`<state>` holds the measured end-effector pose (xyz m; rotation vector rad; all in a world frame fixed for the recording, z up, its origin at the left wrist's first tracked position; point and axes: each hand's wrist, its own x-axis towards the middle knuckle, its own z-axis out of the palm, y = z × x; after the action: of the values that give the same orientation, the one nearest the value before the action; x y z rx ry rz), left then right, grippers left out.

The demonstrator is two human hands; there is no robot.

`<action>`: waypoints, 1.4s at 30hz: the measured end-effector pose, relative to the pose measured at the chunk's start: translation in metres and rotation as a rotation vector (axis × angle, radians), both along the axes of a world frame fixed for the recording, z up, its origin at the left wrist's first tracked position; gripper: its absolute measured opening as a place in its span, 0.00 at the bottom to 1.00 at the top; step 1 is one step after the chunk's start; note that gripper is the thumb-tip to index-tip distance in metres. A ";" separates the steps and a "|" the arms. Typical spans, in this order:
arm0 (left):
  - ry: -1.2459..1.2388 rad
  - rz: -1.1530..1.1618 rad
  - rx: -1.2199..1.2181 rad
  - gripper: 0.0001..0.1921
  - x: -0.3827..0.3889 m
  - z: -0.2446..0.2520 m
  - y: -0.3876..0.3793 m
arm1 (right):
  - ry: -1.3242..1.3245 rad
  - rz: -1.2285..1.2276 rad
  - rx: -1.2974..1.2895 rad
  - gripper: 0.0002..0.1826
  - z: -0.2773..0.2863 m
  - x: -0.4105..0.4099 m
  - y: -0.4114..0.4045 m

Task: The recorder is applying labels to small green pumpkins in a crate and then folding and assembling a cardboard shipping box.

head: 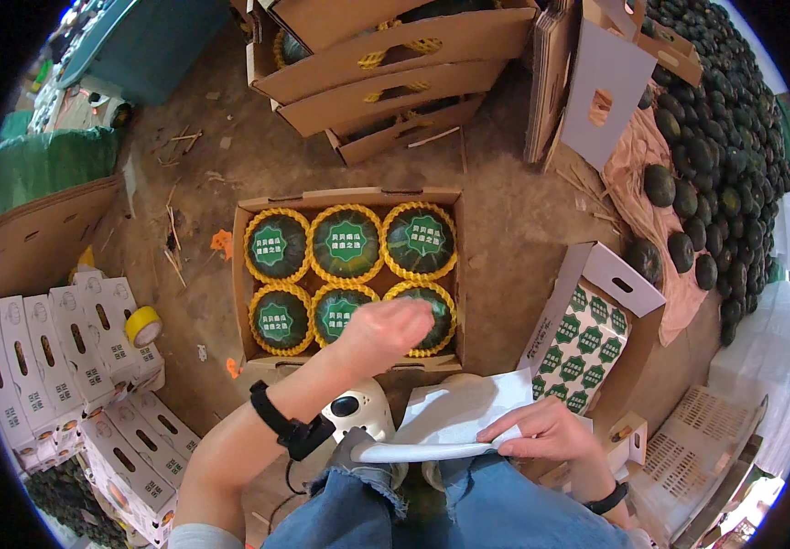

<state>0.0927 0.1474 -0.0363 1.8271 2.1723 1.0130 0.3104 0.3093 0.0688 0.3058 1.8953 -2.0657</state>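
Observation:
An open cardboard box [247,206] lies on the floor before me, holding two rows of dark green squashes in yellow foam nets. Green star-edged stickers show on the squashes, such as the top middle squash [347,241]. My left hand [391,329] is over the near right squash [442,317], fingers bent together; its fingertips and whatever lies under them are hidden. My right hand [542,429] pinches a curled white sheet [467,412] above my lap, between thumb and fingers. Further sheets of green stickers [584,343] lie in a white carton at the right.
Stacked cardboard boxes [395,68] stand at the far side. Loose squashes [704,165] are heaped at the right beside flat cardboard [601,75]. White cartons [79,343] with a yellow tape roll [143,326] stand left. A white device [367,412] sits between box and knees.

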 end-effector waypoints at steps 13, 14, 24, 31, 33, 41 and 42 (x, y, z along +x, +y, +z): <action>0.427 -0.297 -0.033 0.10 0.022 -0.019 -0.013 | 0.015 -0.046 -0.057 0.12 -0.002 0.004 0.008; 0.307 -0.226 -0.113 0.15 0.026 -0.010 -0.013 | -0.014 -0.100 -0.131 0.13 -0.005 0.010 0.012; 0.317 -0.164 -0.490 0.44 0.045 0.002 -0.015 | -0.028 -1.446 -0.794 0.20 -0.130 0.139 0.060; 0.369 -0.212 -0.557 0.44 0.041 0.014 -0.038 | -0.280 -1.820 -0.513 0.20 -0.151 0.208 0.044; 0.345 -0.229 -0.555 0.43 0.039 0.016 -0.039 | -0.346 -1.813 -0.222 0.21 -0.137 0.199 0.029; -0.003 -0.053 -0.475 0.28 0.027 0.074 -0.097 | 0.137 -0.406 1.322 0.22 -0.096 0.106 -0.034; -0.003 0.008 -0.516 0.28 0.028 0.093 -0.110 | 0.176 -0.316 1.378 0.20 -0.096 0.098 -0.032</action>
<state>0.1202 0.0372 0.0567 1.5673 2.1712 0.3930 0.4083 0.2776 -0.0267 0.7419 3.2241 -0.5381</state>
